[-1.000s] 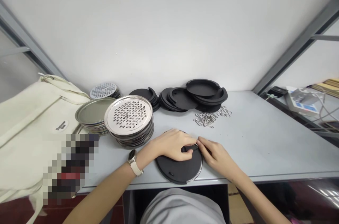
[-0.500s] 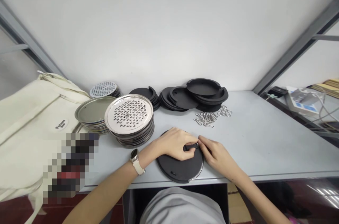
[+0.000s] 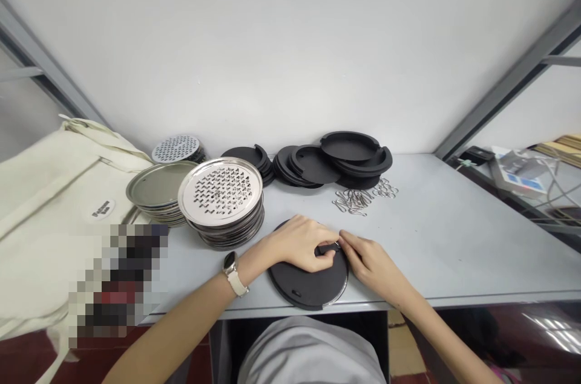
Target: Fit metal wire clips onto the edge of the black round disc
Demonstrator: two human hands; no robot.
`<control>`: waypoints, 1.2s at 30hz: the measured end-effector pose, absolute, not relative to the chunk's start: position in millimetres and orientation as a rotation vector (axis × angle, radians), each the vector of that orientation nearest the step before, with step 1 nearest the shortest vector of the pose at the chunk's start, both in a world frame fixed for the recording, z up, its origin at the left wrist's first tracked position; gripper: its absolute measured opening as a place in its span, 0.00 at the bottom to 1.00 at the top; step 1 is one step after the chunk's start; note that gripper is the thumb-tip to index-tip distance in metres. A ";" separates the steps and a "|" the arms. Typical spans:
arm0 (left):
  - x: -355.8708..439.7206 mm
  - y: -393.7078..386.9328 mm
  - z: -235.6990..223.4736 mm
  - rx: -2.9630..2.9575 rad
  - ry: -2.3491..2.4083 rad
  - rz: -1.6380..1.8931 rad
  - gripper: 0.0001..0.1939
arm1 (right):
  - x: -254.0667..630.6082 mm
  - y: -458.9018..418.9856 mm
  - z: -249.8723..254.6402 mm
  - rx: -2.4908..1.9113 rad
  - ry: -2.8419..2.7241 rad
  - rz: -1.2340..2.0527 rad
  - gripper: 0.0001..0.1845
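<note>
A black round cover [image 3: 308, 285] lies near the table's front edge, with a thin silver metal rim showing along its lower right side. My left hand [image 3: 305, 243], wearing a watch on the wrist, rests across the cover; its thumb and fingers are closed on a raised black part of the edge. At the upper right of the same edge, my right hand [image 3: 368, 260] has its fingertips pressed together, meeting the left fingertips. What lies right between the fingertips is mostly hidden.
Left stand a stack of metal grater discs [image 3: 220, 193], a stack of plain metal discs [image 3: 158, 187] and a cream cloth bag [image 3: 40, 202]. Behind are black round covers [image 3: 349, 148], with small metal hooks [image 3: 351, 201] before them. Grey posts flank the table.
The camera view has shifted very slightly. Both hands stay at the cover's edge in nearly the same grip, and the cover lies where it was.
</note>
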State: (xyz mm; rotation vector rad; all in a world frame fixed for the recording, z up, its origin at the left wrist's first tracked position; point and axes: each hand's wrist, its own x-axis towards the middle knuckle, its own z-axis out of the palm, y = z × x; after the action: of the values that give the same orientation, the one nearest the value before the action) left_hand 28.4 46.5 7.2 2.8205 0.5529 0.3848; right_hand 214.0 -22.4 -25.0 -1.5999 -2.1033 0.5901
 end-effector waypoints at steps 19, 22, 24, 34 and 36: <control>26.7 46.7 3.7 2.837 0.539 0.409 0.09 | 208.8 -28.7 -17.9 -1.765 -2.134 0.500 0.14; 26.5 47.3 4.5 2.822 0.535 0.407 0.10 | 209.7 -28.5 -19.8 -1.754 -2.110 0.517 0.15; 26.2 48.2 5.4 2.804 0.528 0.402 0.11 | 211.1 -28.6 -21.5 -1.733 -2.080 0.548 0.16; 27.2 53.4 4.9 2.800 0.573 0.401 0.16 | 214.7 -25.0 -26.1 -1.644 -1.993 0.608 0.18; 27.1 53.6 4.5 2.803 0.580 0.416 0.17 | 215.2 -23.9 -27.5 -1.644 -1.991 0.591 0.17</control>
State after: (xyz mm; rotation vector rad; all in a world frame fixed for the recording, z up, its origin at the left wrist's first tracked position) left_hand 27.1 53.6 4.5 2.8028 0.5802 0.4159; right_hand 215.2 -23.9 -27.5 -1.6443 -1.9912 0.5913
